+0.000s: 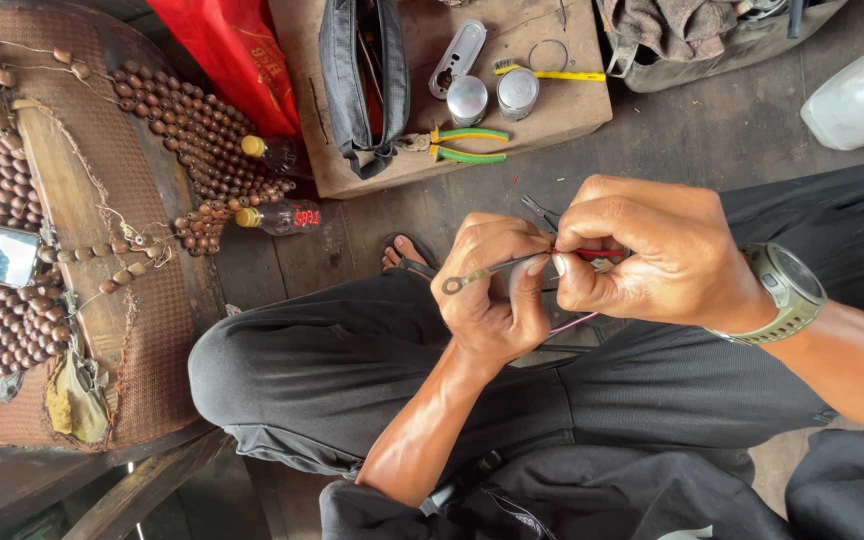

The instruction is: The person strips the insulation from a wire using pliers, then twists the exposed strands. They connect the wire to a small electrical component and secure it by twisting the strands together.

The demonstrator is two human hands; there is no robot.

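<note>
Above the person's crossed legs in dark trousers (352, 360), both hands meet at the middle of the view. The left hand (492, 295) comes up from below, forearm rising steeply, wrist bent back, fingers curled into a loose fist around a thin metal rod with a small ring end (472, 275); the ring end juts out to the left past the knuckles, and the thumb presses along the shaft. The right hand (652, 255) reaches in from the right, back of the hand facing the camera, a olive wristwatch (787, 290) on the wrist. Its thumb and forefinger pinch tight on a thin red wire (592, 254) right where the rod ends, so the two hands touch at the fingertips. A pink strand (572, 322) trails down below the hands. A dark pointed tool tip (540, 210) shows just above the knuckles; which hand holds it I cannot tell.

Farther off, on a wooden board (572, 105), lie green-handled pliers (467, 145), two round metal parts (492, 97) and a dark pouch (362, 80). At left, a beaded seat mat (12, 200) and two small bottles (277, 215)
</note>
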